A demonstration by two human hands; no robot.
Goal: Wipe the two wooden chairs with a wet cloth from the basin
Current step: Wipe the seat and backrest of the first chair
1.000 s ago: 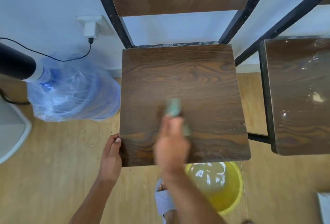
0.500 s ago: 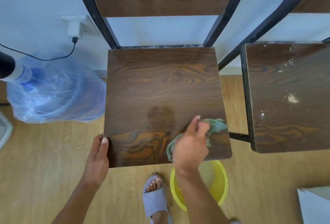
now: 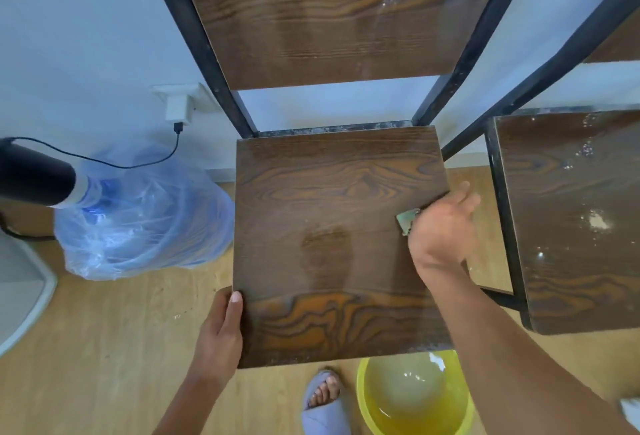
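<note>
A wooden chair with a black metal frame stands in front of me, its dark seat bearing a damp patch in the middle. My left hand grips the seat's front left corner. My right hand presses a greenish cloth against the seat's right edge; most of the cloth is hidden under the palm. A second wooden chair seat, speckled with white dust and crumbs, stands to the right. A yellow basin of water sits on the floor below the first seat's front edge.
A blue water jug in a plastic bag lies left of the chair. A charger is plugged into the wall socket, its black cable running left. My foot in a grey slipper is beside the basin. The floor is light wood.
My right hand has swept the cloth from the seat's middle to the front right and then up along the right edge. My left hand has kept its grip on the front left corner.
</note>
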